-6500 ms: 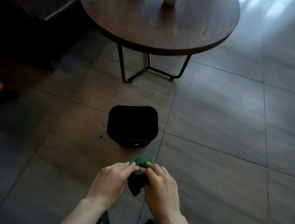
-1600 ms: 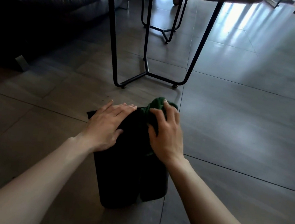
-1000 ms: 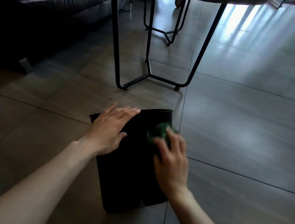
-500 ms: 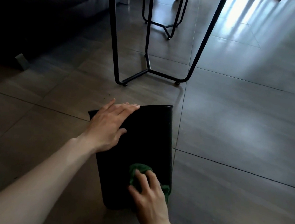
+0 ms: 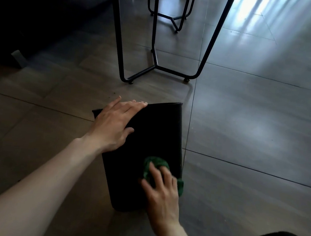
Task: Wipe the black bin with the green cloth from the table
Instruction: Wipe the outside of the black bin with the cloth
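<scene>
The black bin (image 5: pixel 148 145) stands on the tiled floor (image 5: pixel 252 135) under both hands. The left hand (image 5: pixel 114 126) lies flat and spread on its upper side — fingers reaching the far rim. Nearer the body, the right hand (image 5: pixel 161 191) presses the bunched green cloth (image 5: pixel 155 166) against the bin's lower side, fingers splayed over it. Beyond the hands stand black table legs (image 5: pixel 156 61) — a dark sofa (image 5: pixel 37 13) sits past the left hand.

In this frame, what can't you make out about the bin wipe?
Head view only:
- black bin: inside hidden by its near wall.
- green cloth: mostly covered by the right hand, motion-blurred.
- left hand covers part of the rim.
- table legs: top cut off by the frame's upper edge.
</scene>
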